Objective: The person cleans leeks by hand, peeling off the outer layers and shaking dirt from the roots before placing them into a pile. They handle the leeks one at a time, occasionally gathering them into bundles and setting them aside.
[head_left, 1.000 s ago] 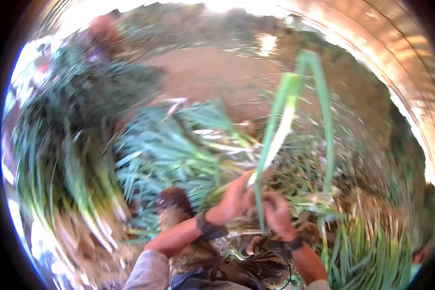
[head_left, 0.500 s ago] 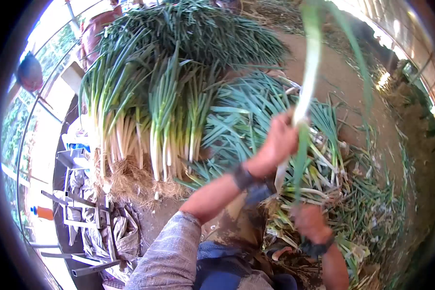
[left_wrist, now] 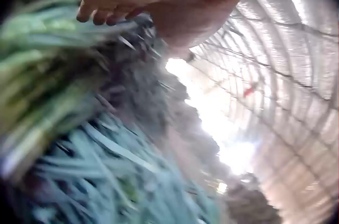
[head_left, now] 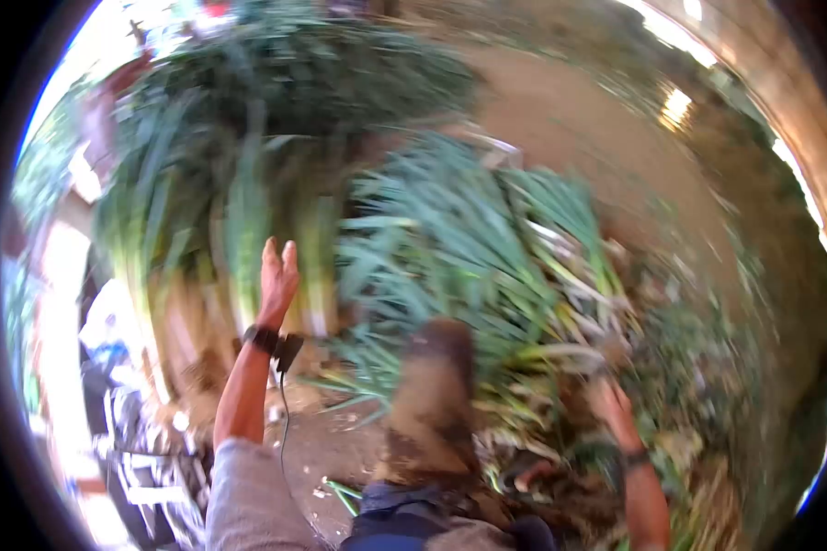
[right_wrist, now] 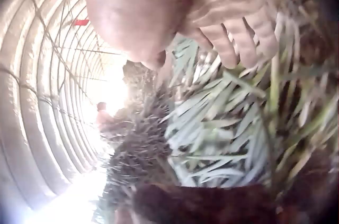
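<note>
My left hand (head_left: 278, 285) is raised at the left with its fingers extended, and nothing shows in its grasp. It overlaps a blurred row of long green onions (head_left: 248, 211) standing with their pale root ends down. In the left wrist view the palm (left_wrist: 169, 2) hangs above the blue-green leaves. Low on the right, my right hand (head_left: 611, 401) is close to the white ends of several green onion stalks (head_left: 570, 352). The right wrist view shows its fingers (right_wrist: 246, 41) loosely bent and holding nothing. A loose heap of green leaves (head_left: 441, 220) lies between the hands.
A boot (head_left: 436, 367) stands before the leaf heap. Peelings and scraps (head_left: 708, 340) litter the ground at the right. A metal frame with sacking (head_left: 156, 477) is at the lower left. Bare earth (head_left: 560, 110) extends behind, under a curved ribbed cover (right_wrist: 47, 76).
My left hand has let go of the long green onion that it held up and swung to the left. The right hand has moved slightly up and away from my legs.
</note>
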A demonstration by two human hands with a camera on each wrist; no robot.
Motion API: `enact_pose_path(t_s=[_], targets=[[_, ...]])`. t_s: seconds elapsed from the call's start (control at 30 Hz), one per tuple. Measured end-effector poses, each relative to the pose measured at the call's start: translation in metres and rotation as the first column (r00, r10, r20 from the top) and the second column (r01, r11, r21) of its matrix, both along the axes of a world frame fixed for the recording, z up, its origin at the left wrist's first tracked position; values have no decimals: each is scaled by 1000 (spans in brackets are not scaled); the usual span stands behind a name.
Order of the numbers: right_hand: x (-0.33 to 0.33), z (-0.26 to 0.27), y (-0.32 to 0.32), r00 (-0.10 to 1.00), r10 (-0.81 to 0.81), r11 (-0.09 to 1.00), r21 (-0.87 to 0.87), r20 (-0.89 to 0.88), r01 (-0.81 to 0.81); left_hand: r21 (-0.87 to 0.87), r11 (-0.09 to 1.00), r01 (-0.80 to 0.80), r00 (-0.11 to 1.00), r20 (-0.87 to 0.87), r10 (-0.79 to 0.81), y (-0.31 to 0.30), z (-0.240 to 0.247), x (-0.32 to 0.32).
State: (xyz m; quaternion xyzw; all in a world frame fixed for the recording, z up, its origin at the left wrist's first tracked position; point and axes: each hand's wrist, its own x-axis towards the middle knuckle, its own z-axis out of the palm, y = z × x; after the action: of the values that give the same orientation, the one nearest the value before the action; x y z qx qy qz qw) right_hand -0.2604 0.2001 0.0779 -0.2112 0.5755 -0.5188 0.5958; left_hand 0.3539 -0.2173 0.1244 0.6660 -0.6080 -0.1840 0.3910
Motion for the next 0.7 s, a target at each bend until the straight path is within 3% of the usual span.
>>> enact_pose_path(t_s=[0.03, 0.07, 0.1, 0.13, 0.17, 0.2, 0.23, 0.27, 0.3, 0.33, 0.37, 0.43, 0.5, 0.53, 0.57, 0.63, 0.7], targets=[[73, 82, -43, 971, -58, 995, 62, -231, 74, -51, 977, 207, 955, -208, -213, 22, 20, -60], [82, 73, -62, 989, -48, 997, -64, -138, 39, -124, 913, 389, 854, -322, -408, 56, 59, -127], [104, 80, -87, 975, -21, 987, -160, -220, -14, -194, 835, 515, 717, -436, -544, 95, 90, -188], [117, 70, -105, 986, 44, 947, -309, -158, -91, -206, 787, 582, 649, -465, -602, 130, 91, -245], [139, 83, -130, 998, 57, 933, -355, -33, -65, -278, 648, 709, 560, -338, -757, 167, 92, -291], [173, 136, -138, 992, 82, 875, -469, -94, -117, -331, 493, 805, 455, -189, -870, 204, 88, -326], [201, 180, -143, 981, 117, 796, -576, -157, -187, -103, 922, 374, 873, 376, -312, 231, -47, -411], [192, 152, -137, 917, 6, 827, -513, -399, -229, -290, 679, 675, 717, 39, -696, 235, 13, -388], [172, 126, -131, 776, -88, 864, -435, -625, -252, -561, 354, 748, 294, -198, -935, 227, 78, -370], [178, 151, -111, 907, -103, 769, -612, -408, -187, -614, 254, 747, 232, -117, -966, 221, 57, -384], [171, 151, -101, 974, -42, 926, -375, -225, -46, -552, 186, 813, 198, -39, -980, 217, 65, -386], [168, 190, -71, 861, 3, 948, -273, -509, -165, -298, 255, 920, 286, 64, -956, 195, 58, -404], [149, 238, -21, 938, 173, 896, -347, -300, -276, -9, 355, 935, 304, -495, -814, 180, 49, -417], [144, 268, -7, 919, 20, 891, -410, -393, -195, -153, 353, 923, 189, -619, -763, 172, 32, -425], [139, 295, 2, 877, -151, 870, -482, -457, -102, -159, 285, 945, 120, -643, -756, 174, 58, -425], [111, 328, 9, 884, -217, 688, -707, -415, -164, -89, 187, 978, 77, -681, -728, 172, 71, -429], [117, 349, 17, 908, -144, 679, -707, -393, -198, -32, 182, 983, 116, -657, -745, 174, 82, -429]])
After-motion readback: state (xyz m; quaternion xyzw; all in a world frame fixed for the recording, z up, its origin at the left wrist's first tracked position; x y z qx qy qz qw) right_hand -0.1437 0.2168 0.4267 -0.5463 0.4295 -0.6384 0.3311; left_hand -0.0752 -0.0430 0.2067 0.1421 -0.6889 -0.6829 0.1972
